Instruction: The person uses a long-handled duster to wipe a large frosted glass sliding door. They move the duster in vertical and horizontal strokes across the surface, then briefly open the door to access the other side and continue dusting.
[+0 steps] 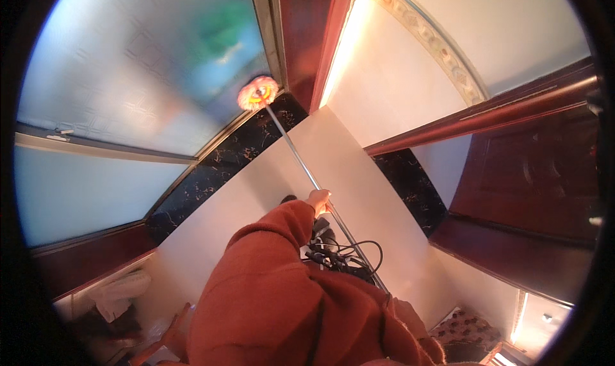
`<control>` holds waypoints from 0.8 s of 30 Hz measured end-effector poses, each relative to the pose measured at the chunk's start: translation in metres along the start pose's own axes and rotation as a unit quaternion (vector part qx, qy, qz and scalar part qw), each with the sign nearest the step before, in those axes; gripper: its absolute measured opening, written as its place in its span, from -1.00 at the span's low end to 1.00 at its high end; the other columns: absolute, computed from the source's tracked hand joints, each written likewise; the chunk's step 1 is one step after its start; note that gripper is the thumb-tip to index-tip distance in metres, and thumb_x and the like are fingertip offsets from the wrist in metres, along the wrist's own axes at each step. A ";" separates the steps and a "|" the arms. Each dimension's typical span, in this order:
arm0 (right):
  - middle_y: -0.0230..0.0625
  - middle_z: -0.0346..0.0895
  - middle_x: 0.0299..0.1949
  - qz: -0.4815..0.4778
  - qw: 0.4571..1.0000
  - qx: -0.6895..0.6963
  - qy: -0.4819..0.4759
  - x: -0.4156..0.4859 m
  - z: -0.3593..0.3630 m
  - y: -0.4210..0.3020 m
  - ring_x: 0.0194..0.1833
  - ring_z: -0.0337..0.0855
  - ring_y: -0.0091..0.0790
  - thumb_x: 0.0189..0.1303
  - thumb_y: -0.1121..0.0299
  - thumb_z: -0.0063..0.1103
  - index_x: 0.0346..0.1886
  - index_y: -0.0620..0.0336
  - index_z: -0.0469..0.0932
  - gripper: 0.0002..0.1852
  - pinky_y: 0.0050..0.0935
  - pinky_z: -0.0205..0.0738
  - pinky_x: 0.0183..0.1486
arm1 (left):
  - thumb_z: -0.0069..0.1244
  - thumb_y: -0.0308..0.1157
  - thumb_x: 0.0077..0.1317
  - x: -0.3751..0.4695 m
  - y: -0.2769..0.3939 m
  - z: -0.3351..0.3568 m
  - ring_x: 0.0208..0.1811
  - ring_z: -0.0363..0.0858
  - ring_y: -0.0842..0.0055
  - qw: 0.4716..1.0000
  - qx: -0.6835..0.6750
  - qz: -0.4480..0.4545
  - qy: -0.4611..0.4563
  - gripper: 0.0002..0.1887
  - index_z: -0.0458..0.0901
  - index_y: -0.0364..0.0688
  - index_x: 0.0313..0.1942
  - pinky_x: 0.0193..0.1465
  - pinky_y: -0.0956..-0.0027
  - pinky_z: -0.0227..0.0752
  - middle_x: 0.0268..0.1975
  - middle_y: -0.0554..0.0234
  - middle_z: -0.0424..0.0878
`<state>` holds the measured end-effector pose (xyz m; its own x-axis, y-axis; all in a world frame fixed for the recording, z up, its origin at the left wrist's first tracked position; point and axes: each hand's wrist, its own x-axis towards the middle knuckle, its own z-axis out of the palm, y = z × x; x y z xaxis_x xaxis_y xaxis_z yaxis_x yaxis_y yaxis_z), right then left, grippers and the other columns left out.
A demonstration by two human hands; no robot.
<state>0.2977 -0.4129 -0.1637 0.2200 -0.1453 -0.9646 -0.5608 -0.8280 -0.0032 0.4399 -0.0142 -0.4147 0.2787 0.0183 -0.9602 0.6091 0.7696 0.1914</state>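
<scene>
My left hand (319,202), at the end of a rust-red sleeve, grips the metal pole (299,157) of a mop partway along its length. The pole slants from beside my body up to a round pink mop head (258,93) with a yellow centre. That head is at the lower corner of a patterned frosted-glass panel (144,78), by its metal frame; whether it presses on the glass I cannot tell. The pole's near end runs out of sight by my right sleeve (411,318), and my right hand is out of view. Dark cables (336,258) bunch in front of my body.
A black marble-look strip (211,181) borders the pale floor (259,188) below the glass. Dark red door trim (307,44) stands beside the mop head. A dark red door (528,174) is at right. A patterned mat (463,330) lies lower right, and white cloth (120,289) lower left.
</scene>
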 end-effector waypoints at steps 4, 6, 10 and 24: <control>0.02 0.52 -0.52 -0.043 0.997 -0.039 -0.048 0.006 0.011 0.014 -0.48 0.53 -0.01 0.25 0.01 -0.07 -0.34 0.23 0.47 -0.59 -0.12 0.41 -0.40 | -0.10 -0.37 0.28 -0.007 0.008 -0.010 -0.51 0.44 0.30 0.992 -0.049 0.016 -0.111 -0.79 0.30 -0.33 -0.25 -0.35 -0.02 0.51 -0.47 0.12 0.35; 0.01 0.50 -0.52 -0.199 0.964 -0.126 0.119 -0.009 0.011 0.010 -0.47 0.51 0.03 0.23 0.03 -0.01 -0.43 0.18 0.44 -0.62 -0.11 0.37 -0.42 | -0.14 -0.34 0.33 -0.001 0.011 -0.006 -0.50 0.44 0.32 0.995 -0.009 0.025 -0.094 -0.79 0.29 -0.32 -0.31 -0.35 0.04 0.54 -0.46 0.15 0.33; 0.00 0.53 -0.49 -0.164 0.932 -0.226 0.231 -0.058 0.015 -0.011 -0.42 0.55 0.08 0.14 0.09 0.06 -0.42 0.17 0.42 -0.68 -0.05 0.40 -0.36 | -0.15 -0.28 0.35 0.018 0.021 0.011 -0.55 0.41 0.36 0.998 0.014 0.054 -0.016 -0.74 0.28 -0.33 -0.34 -0.34 0.05 0.57 -0.50 0.16 0.30; -0.01 0.57 -0.50 -0.095 0.945 -0.238 0.202 -0.015 0.040 -0.039 -0.36 0.60 0.11 0.08 -0.12 0.12 -0.40 0.22 0.45 -0.51 -0.04 0.46 -0.27 | -0.22 -0.56 0.26 0.046 0.007 0.016 -0.58 0.44 0.33 0.976 0.153 0.142 0.062 -0.90 0.31 -0.45 -0.36 -0.54 0.19 0.51 -0.51 0.03 0.37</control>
<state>0.2846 -0.3569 -0.1592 0.6222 -0.0850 -0.7783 -0.0792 -0.9958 0.0454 0.4683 -0.0183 -0.4543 0.3882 0.2937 -0.8735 0.7186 0.4969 0.4864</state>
